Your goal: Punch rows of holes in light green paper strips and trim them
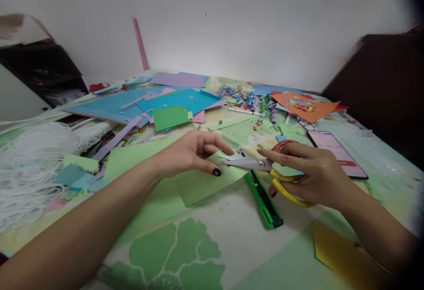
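Observation:
My left hand pinches a light green paper piece between thumb and fingers, just above the table. In my right hand is a pair of scissors with red and yellow handles, its blades parted and pointing left at the paper's upper edge. One blade lies over the paper. A larger light green sheet lies beneath my left hand and forearm. Just below the scissors, a green and black stapler rests on the tablecloth.
A phone lies right of my right hand. Tangled white cord covers the left side. Farther back are a blue sheet, a green card, curled paper strips and an orange sheet with scraps. A yellow piece lies front right.

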Demonstrator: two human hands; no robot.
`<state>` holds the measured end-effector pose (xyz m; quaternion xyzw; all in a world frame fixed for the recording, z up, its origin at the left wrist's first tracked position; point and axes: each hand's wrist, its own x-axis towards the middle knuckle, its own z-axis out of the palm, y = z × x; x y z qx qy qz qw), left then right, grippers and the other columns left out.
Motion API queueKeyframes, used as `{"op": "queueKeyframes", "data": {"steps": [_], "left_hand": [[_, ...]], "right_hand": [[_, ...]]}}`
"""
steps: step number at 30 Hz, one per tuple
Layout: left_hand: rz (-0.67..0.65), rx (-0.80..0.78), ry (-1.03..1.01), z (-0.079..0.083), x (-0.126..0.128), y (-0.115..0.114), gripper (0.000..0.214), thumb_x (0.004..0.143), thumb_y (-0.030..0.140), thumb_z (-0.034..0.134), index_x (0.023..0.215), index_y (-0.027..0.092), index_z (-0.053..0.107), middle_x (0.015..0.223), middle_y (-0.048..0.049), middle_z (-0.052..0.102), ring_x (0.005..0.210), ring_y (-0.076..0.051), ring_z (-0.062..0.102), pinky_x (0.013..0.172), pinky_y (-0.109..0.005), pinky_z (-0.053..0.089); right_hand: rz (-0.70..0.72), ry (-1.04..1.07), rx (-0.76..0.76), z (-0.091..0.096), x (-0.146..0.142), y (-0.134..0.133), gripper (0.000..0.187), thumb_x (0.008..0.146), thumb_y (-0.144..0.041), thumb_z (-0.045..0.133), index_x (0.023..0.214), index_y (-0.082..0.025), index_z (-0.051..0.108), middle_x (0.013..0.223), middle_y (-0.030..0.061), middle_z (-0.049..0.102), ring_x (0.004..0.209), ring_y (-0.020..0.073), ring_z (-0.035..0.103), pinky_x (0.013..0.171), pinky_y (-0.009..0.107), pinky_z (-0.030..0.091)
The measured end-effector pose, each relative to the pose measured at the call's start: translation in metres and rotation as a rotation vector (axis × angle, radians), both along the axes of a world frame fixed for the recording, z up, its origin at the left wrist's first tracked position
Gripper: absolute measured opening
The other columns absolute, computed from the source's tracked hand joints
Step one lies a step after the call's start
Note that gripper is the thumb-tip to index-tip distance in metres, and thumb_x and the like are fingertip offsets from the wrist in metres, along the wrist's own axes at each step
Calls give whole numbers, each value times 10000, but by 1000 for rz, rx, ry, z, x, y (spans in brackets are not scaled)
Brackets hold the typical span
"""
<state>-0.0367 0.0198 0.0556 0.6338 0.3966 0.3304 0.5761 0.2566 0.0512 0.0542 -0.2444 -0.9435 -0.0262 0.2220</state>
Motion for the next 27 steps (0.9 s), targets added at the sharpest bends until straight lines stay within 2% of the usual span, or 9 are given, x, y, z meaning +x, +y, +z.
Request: {"op": "queueKeyframes", "data": {"steps": [4,7,9,11,13,15,17,21,27], "left_hand": [[42,-2,-93,0,0,0,311,745,194,735,1045,158,661,813,-20,713,659,-85,630,603,-162,482],[123,50,-101,0,1,-2,312,813,252,685,1109,159,653,764,-17,699,638,-80,620,560,-139,438],[189,63,-147,-2,4,-3,278,823,269,676,1081,164,665,705,-4,689,599,-74,612,536,-129,422],[271,64,-219,-5,10,-5,316,806,261,697,1108,182,647,682,4,697,584,-81,624,534,-131,435],[350,51,-307,-8,18,-8,512,769,238,735,1246,229,548,703,7,722,605,-112,658,552,-156,472],[403,22,-382,-12,26,-11,605,742,222,759,1280,251,485,731,-3,742,622,-144,684,560,-187,502],[428,-3,-430,-15,34,-15,469,732,218,766,1147,221,548,730,-17,749,635,-160,697,573,-206,522],[391,-52,-518,-13,45,-25,253,707,196,776,886,180,598,716,-23,750,640,-152,697,611,-225,542],[195,-171,-568,-5,49,-31,154,688,188,735,819,121,690,800,-67,746,686,-144,677,673,-229,534]], "right_hand": [[-49,170,-97,-1,-1,0,566,749,-305,741,1282,-183,595,823,45,610,669,127,526,570,242,446],[-152,304,-199,-4,-5,-2,598,699,-391,777,1236,-173,629,725,11,569,564,98,427,487,231,386],[-258,417,-347,-6,-11,-5,553,657,-404,796,1148,-182,671,686,-7,559,556,97,434,489,232,390],[-349,580,-577,-8,-21,-11,474,634,-389,798,1046,-180,689,661,-13,557,554,104,474,480,229,404],[-336,699,-889,-9,-33,-19,431,673,-377,749,1049,-187,657,673,-13,588,466,87,462,414,227,389],[-309,800,-1045,-9,-45,-28,379,694,-372,728,1024,-208,636,683,-13,607,454,94,497,397,222,404],[-279,904,-1082,-10,-54,-36,345,693,-321,739,1004,-223,627,742,2,634,555,112,558,470,223,457],[-191,1082,-1194,-12,-62,-46,322,716,-285,726,1011,-264,597,787,-1,616,550,115,535,463,241,445],[-5,1178,-1404,-16,-65,-52,275,781,-255,619,1049,-261,561,671,-21,527,530,122,485,484,257,427]]}}
